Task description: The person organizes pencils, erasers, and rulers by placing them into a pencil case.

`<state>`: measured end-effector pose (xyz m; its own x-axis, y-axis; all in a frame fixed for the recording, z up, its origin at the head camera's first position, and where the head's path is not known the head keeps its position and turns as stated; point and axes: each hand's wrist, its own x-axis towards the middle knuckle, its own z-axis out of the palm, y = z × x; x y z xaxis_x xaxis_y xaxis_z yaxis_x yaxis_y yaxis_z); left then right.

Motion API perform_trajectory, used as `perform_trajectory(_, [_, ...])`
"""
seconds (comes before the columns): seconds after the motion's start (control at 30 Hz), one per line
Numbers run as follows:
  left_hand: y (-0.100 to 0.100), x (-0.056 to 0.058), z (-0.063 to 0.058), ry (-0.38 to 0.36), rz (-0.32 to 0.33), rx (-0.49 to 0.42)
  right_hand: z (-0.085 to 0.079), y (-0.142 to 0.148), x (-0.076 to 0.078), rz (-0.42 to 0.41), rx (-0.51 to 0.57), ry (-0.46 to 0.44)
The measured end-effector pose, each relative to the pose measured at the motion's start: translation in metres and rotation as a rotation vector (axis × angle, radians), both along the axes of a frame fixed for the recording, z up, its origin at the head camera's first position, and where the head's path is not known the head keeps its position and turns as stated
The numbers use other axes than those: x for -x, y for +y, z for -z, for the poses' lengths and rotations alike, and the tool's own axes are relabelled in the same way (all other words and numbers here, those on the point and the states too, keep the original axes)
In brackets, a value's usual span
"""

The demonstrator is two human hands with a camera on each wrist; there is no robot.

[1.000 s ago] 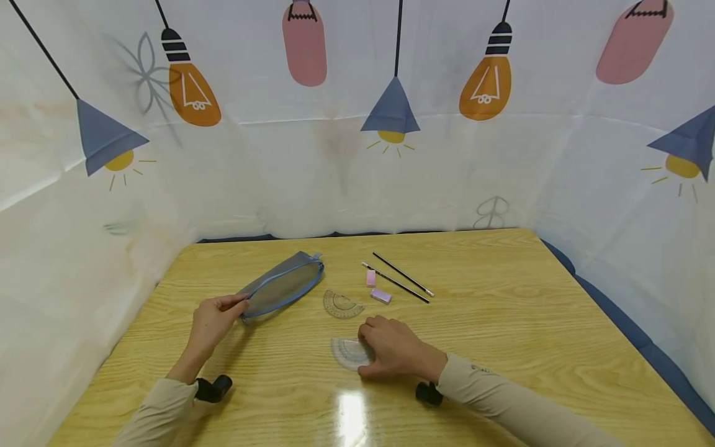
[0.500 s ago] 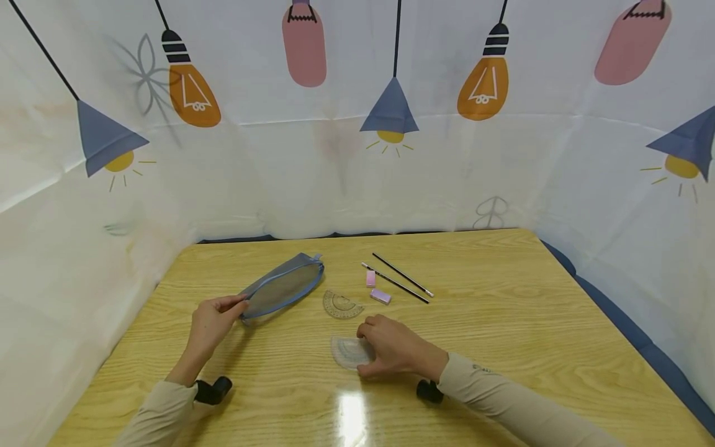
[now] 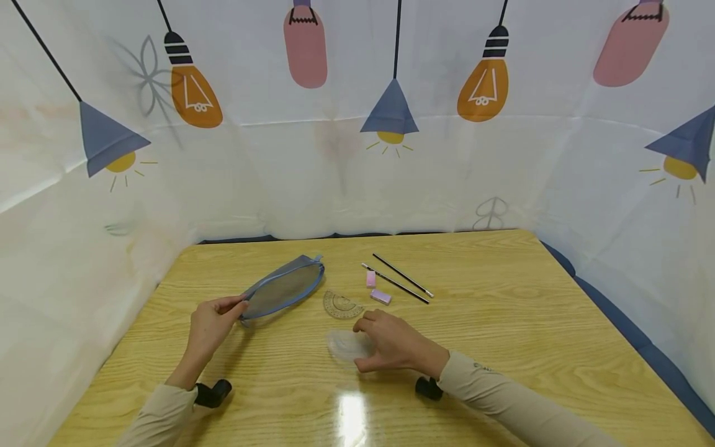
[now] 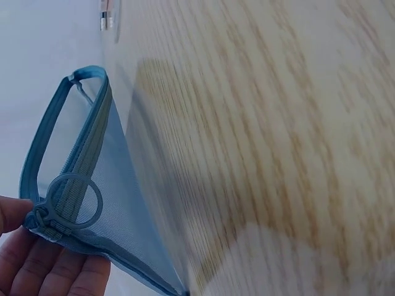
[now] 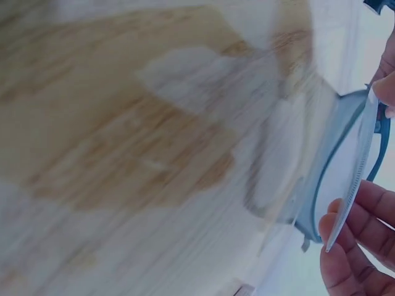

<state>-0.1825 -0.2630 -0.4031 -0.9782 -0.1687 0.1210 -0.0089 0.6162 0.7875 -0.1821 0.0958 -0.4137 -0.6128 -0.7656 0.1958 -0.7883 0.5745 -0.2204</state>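
My left hand pinches the near corner of a blue-grey mesh pencil case, whose zipped mouth gapes. In the left wrist view, a ring zipper pull hangs beside my thumb and the fingers lie curled behind the fabric. My right hand grips a clear protractor between thumb and fingers by its two ends. Seen from the right wrist, this protractor stands nearly edge-on and overlaps the pencil case behind it. A second protractor lies flat just beyond my right hand.
Two erasers, one pink and one lilac, lie past the flat protractor. Beside them are two dark pencils, a farther one and a nearer one. A printed cloth hangs behind the wooden table.
The right hand has lifted and tilted the clear protractor off the table, shifting it slightly away and to the left. The left hand and pencil case have stayed put.
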Motion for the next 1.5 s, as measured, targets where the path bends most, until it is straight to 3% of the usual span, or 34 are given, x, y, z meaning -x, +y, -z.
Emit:
perform_trajectory(0.83, [0.005,-0.005,-0.002,0.066,-0.052,0.002,-0.014,-0.009,-0.004,-0.061,0.175,0.080])
perform_trajectory(1.27, [0.007,-0.006,-0.001,0.133,-0.083,-0.068,-0.019,-0.020,0.002,-0.015,0.215,0.103])
perform_trajectory(1.5, [0.009,-0.007,0.000,0.149,-0.097,-0.116,-0.022,-0.027,0.006,-0.035,0.251,0.143])
